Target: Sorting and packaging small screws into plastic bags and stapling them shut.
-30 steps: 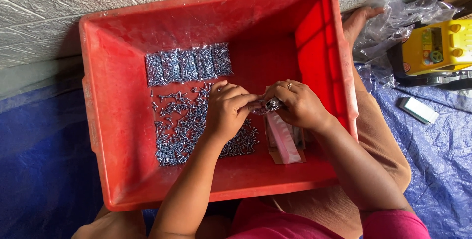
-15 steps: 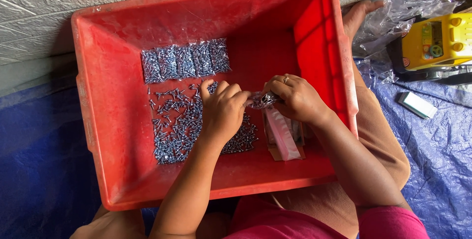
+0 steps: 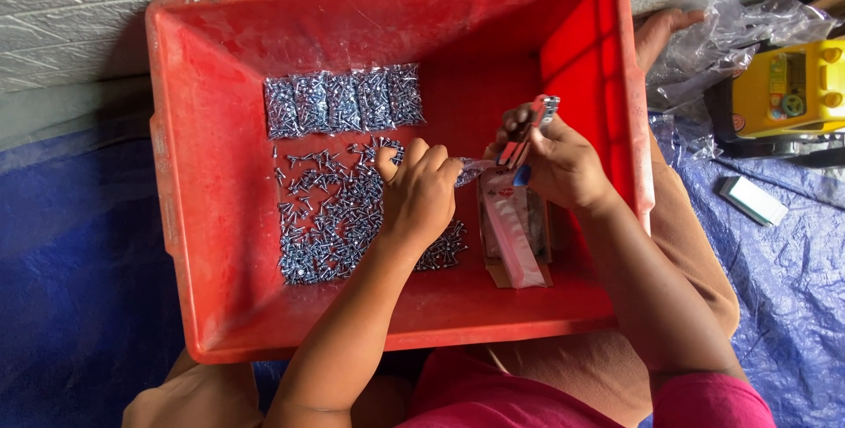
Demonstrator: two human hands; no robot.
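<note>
- Small clear packet (image 3: 475,169) of screws is pinched between the two hands over the middle of the red tub (image 3: 220,243), its long axis running roughly left to right, one end at the left hand and the other at the stapler; it looks crumpled and shiny, with grey metal showing through.
- Red tub: a large rectangular plastic bin with high walls, resting on the person's lap; its far edge lies toward a pale textured wall (image 3: 106,14). Bare red floor shows along the tub's left wall, far wall and near wall, and a strip along the right wall.
- Blue tarp (image 3: 70,261) lies under everything, to both sides of the tub.
- Yellow device (image 3: 792,94) sits outside the tub's right wall, with crumpled clear plastic (image 3: 731,32) beside it.
- Loose screws (image 3: 326,217) are heaped on the tub floor, left of centre.
- Row of filled packets (image 3: 343,100) lies side by side along the far side of that heap.
- Stack of empty bags (image 3: 515,230) lies by the near right corner, long axis toward the near wall.
- Left hand (image 3: 421,195) is curled closed, fingertips gripping the packet's left end.
- Right hand (image 3: 563,164) is closed around a red and silver stapler (image 3: 528,133), which tilts upward and away, its mouth at the packet's right end.
</note>
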